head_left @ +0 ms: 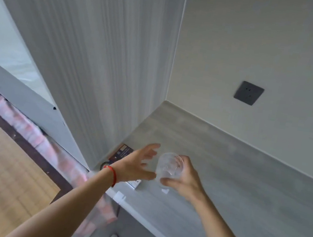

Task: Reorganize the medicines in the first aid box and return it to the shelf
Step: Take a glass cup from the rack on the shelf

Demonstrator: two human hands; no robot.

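The right hand [181, 177] curls round a clear plastic cup [170, 165], tilted; whether it holds anything is unclear. The left hand [137, 164], fingers spread and holding nothing, hovers just beside it over the grey counter [243, 180]. A dark socket [248, 93] sits on the pale wall. Beneath the left wrist lie a dark printed packet [124, 151] and a white box [135, 183], mostly hidden.
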